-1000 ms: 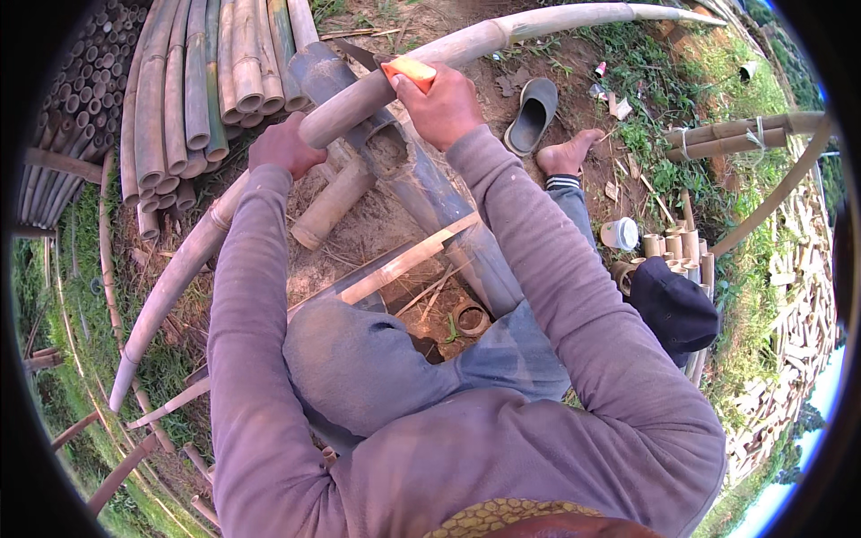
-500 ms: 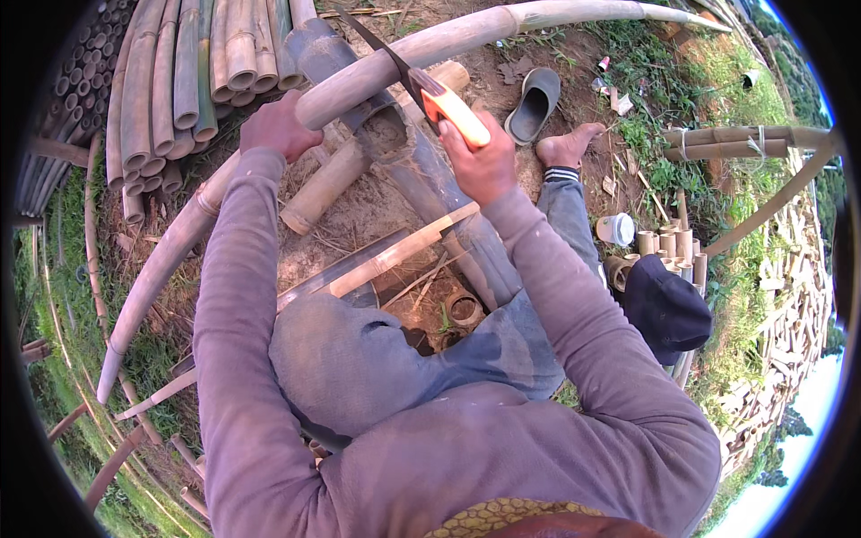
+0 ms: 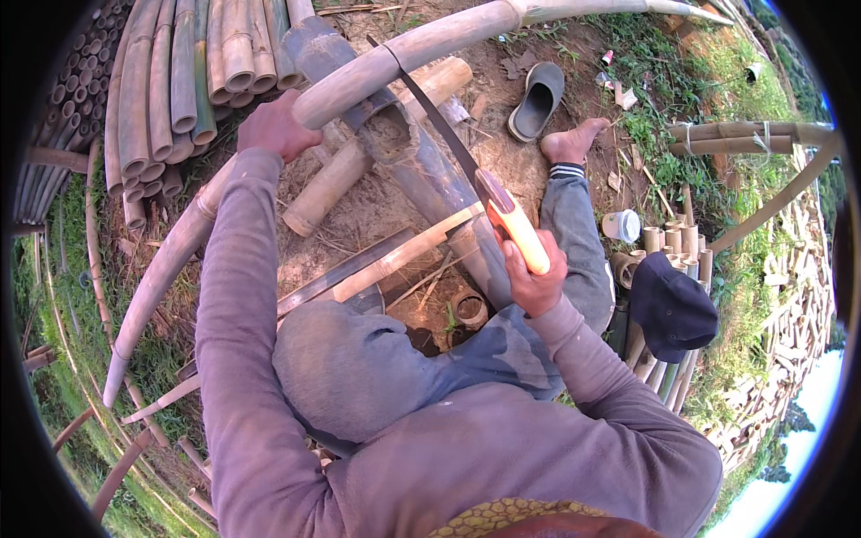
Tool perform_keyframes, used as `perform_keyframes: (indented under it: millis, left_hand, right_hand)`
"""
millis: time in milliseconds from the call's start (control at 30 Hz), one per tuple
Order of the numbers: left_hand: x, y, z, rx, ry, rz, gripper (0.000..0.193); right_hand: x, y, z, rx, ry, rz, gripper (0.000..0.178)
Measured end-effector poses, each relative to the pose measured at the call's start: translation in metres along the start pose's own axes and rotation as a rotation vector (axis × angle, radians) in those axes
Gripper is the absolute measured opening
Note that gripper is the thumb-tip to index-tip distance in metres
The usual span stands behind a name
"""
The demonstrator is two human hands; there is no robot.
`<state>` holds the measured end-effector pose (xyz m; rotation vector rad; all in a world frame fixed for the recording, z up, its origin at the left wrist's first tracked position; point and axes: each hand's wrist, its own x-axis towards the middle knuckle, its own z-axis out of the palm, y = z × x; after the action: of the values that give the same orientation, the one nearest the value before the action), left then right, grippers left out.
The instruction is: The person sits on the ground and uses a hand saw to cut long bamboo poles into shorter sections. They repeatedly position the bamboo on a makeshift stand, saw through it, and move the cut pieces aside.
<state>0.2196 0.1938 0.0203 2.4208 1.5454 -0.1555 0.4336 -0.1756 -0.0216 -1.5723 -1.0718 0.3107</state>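
A long pale bamboo pole point(image 3: 457, 34) runs across the top of the view and down to the left. My left hand point(image 3: 280, 128) is closed around it, with the fingers partly hidden behind the pole. In my right hand point(image 3: 538, 280) is the orange handle of a hand saw point(image 3: 456, 145), gripped by wrapped fingers. The saw's curved dark blade lies across the pole, right of my left hand, its tip showing just past the far side. Beneath the pole, a thick dark bamboo log point(image 3: 426, 184) with a cut-out opening bears it.
Stacked bamboo poles point(image 3: 184, 81) fill the upper left. A short bamboo piece point(image 3: 327, 193) lies by the log. To the right are a dark clog point(image 3: 538, 100), my bare foot, a white cup point(image 3: 621, 225), cut bamboo tubes point(image 3: 686, 240) and a dark cap point(image 3: 674, 309). Split bamboo pieces are heaped far right.
My right hand has drawn the saw back toward my body and to the right, so more blade shows on the near side of the pole. My left hand stays in place on the pole.
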Motion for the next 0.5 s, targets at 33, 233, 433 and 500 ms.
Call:
perform_keyframes:
  millis: [33,233,433,500]
  left_hand:
    - [0.000,0.001,0.000,0.016,-0.010,-0.020,0.070]
    - [0.008,0.006,-0.002,0.028,0.000,-0.020,0.071]
    - [-0.005,-0.002,-0.003,0.023,-0.054,-0.040,0.074]
    - [-0.006,-0.007,0.001,0.026,-0.033,-0.030,0.072]
  right_hand:
    - [0.042,-0.001,0.028,-0.088,-0.013,-0.052,0.020]
    - [0.218,-0.023,0.125,-0.250,-0.043,0.005,0.032]
    - [0.004,-0.014,0.000,-0.103,-0.024,0.054,0.020]
    - [-0.025,-0.030,-0.025,-0.195,-0.044,-0.057,0.019]
